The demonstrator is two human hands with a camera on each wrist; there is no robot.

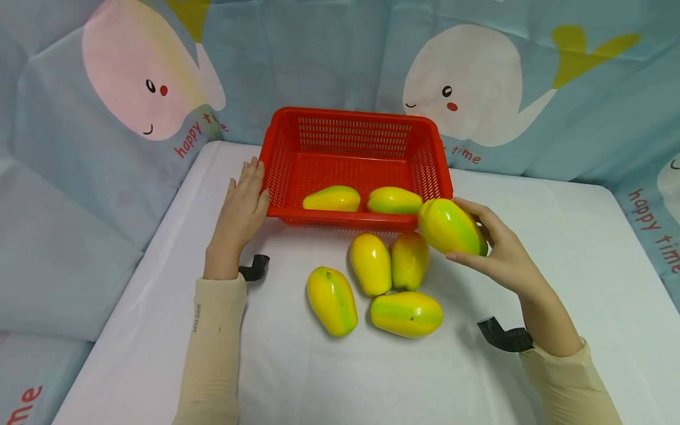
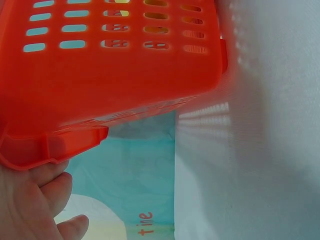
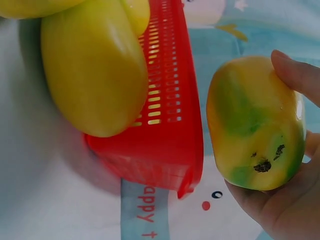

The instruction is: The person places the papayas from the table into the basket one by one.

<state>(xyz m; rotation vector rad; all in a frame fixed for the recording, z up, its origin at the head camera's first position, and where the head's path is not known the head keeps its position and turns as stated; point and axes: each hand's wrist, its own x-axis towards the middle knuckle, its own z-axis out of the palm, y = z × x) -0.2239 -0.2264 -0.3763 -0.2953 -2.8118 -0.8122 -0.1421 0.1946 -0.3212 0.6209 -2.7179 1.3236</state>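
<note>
My right hand [image 1: 496, 245] grips a yellow-green mango [image 1: 451, 227] near the front right corner of a red plastic basket [image 1: 345, 218]. In the right wrist view the held mango [image 3: 255, 125] shows dark marks on its end, with thumb and fingers around it. My left hand [image 1: 241, 203] rests against the basket's left rim, its fingers straight. The left wrist view has that hand [image 2: 35, 200] touching the rim from outside. Inside the basket, along its front wall, lie two mangoes, one left [image 1: 332, 199] and one right [image 1: 395, 200].
Several more mangoes lie on the white cloth [image 1: 297, 378] in front of the basket: one at left [image 1: 333, 301], two side by side [image 1: 370, 264], and one lying sideways [image 1: 406, 314]. A blue curtain [image 1: 329, 53] with printed whales hangs behind the table.
</note>
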